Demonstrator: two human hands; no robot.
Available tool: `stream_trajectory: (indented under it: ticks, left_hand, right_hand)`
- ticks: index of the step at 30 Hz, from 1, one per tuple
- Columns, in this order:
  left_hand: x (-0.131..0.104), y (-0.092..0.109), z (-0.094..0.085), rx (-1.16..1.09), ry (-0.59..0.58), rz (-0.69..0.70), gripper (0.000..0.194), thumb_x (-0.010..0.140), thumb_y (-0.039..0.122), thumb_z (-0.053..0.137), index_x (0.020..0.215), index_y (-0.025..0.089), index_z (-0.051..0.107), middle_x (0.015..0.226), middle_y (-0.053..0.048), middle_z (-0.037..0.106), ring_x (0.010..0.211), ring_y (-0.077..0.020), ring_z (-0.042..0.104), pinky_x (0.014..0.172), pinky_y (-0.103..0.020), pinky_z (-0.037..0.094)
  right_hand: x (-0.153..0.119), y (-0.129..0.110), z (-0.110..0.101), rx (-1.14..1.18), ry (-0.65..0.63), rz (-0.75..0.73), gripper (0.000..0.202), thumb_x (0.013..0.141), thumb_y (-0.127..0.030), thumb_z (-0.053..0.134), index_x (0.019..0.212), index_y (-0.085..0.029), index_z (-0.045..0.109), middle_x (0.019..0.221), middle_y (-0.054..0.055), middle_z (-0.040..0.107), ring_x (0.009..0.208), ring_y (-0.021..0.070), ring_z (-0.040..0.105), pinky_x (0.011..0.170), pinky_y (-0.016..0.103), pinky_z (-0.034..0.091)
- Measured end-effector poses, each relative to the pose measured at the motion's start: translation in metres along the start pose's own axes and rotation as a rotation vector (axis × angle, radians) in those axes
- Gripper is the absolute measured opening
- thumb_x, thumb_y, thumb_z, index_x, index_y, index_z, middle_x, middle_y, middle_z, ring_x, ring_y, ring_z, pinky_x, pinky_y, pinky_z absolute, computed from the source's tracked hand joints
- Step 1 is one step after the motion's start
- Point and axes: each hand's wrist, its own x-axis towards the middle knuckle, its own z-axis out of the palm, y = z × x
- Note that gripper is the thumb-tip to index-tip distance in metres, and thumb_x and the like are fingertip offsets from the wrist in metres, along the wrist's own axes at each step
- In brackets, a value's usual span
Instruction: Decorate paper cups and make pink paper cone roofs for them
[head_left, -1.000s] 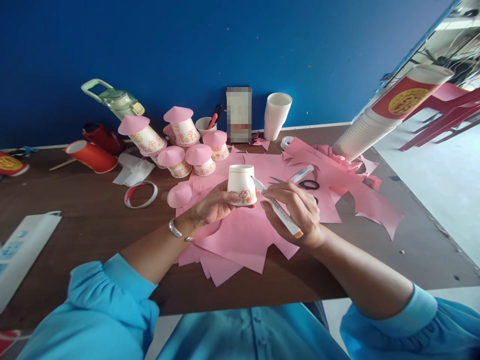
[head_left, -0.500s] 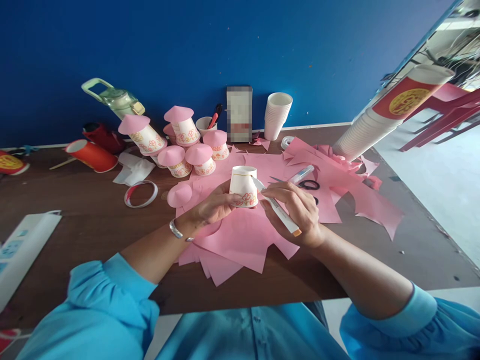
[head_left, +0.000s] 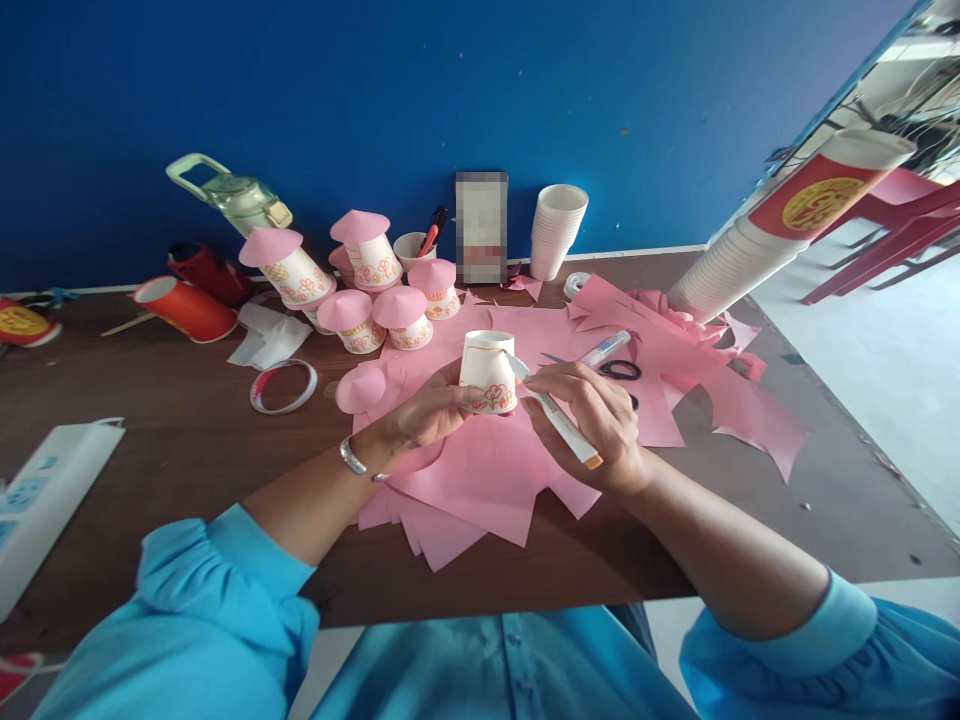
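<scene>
A white paper cup (head_left: pixel 486 365) with orange flower drawings near its lower edge is held by my left hand (head_left: pixel 435 408), fingers wrapped round its lower left side. A thin yellowish line runs near the cup's top. My right hand (head_left: pixel 596 420) grips a white marker (head_left: pixel 564 428) with an orange end, its tip against the cup's upper right side. Pink paper sheets (head_left: pixel 472 480) lie under both hands. Behind to the left stand several decorated cups with pink cone tops (head_left: pixel 360 226), and a loose pink cone (head_left: pixel 361 389) lies nearer.
Black-handled scissors (head_left: pixel 621 370) and a glue tube (head_left: pixel 606 349) rest on the paper at right. A phone (head_left: pixel 481 230) and stacked cups (head_left: pixel 556 230) stand by the wall. Another cup stack (head_left: pixel 739 265) leans at right. A tape roll (head_left: pixel 283 387) and power strip (head_left: pixel 56 500) lie left.
The yellowish line near the cup's top looks slightly longer and clearer on the right. Both hands keep nearly the same position, and the view has shifted slightly.
</scene>
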Motion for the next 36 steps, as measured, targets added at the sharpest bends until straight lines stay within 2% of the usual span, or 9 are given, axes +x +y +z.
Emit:
stream_trajectory:
  ticks: [9,16,21,25,30,36]
  left_hand:
    - [0.001,-0.001,-0.002,0.028,0.047,0.004,0.019,0.086,0.031,0.082,0.102,0.024,0.076,0.098,-0.003,0.075,0.096,-0.0203,0.072,0.087,-0.033,0.058]
    - [0.001,-0.001,-0.003,0.017,0.008,0.016,0.016,0.089,0.030,0.080,0.101,0.021,0.075,0.103,-0.004,0.076,0.100,-0.0200,0.073,0.093,-0.032,0.057]
    - [0.001,-0.004,-0.008,0.021,0.040,-0.013,0.017,0.090,0.026,0.077,0.106,0.022,0.075,0.110,-0.006,0.076,0.105,-0.0218,0.073,0.095,-0.034,0.057]
    - [0.001,-0.004,-0.006,0.056,0.041,0.002,0.013,0.091,0.028,0.076,0.103,0.022,0.075,0.110,-0.006,0.075,0.105,-0.0213,0.070,0.094,-0.033,0.056]
    - [0.001,0.002,0.006,0.169,0.076,0.031,0.026,0.091,0.031,0.077,0.116,0.023,0.070,0.112,-0.006,0.072,0.107,-0.0227,0.066,0.094,-0.036,0.053]
    - [0.000,0.001,0.012,0.206,0.143,0.064,0.037,0.087,0.034,0.083,0.117,0.020,0.066,0.111,-0.009,0.071,0.104,-0.0248,0.065,0.090,-0.037,0.050]
  right_hand:
    - [0.004,-0.004,-0.001,0.018,-0.024,0.003,0.022,0.095,-0.007,0.062,0.112,-0.022,0.060,0.086,0.003,0.075,0.075,0.0179,0.074,0.066,0.031,0.061]
    - [0.003,-0.005,-0.001,0.029,-0.025,-0.006,0.021,0.093,-0.006,0.064,0.108,-0.020,0.060,0.084,0.003,0.074,0.071,0.0172,0.073,0.063,0.030,0.060]
    - [0.003,-0.005,0.000,0.040,-0.023,-0.006,0.025,0.093,-0.006,0.062,0.112,-0.021,0.060,0.085,0.003,0.075,0.070,0.0177,0.073,0.063,0.031,0.061]
    - [0.003,-0.005,-0.001,0.042,-0.027,-0.016,0.027,0.091,-0.005,0.063,0.113,-0.020,0.061,0.086,0.005,0.075,0.071,0.0188,0.073,0.064,0.031,0.061]
    - [0.001,-0.006,0.000,0.040,-0.001,-0.062,0.030,0.090,-0.005,0.064,0.117,-0.018,0.062,0.087,0.006,0.075,0.072,0.0202,0.073,0.063,0.032,0.061]
    - [-0.003,-0.009,0.005,0.025,-0.076,-0.119,0.025,0.094,-0.007,0.065,0.117,-0.017,0.061,0.088,0.006,0.074,0.076,0.0194,0.074,0.067,0.031,0.062]
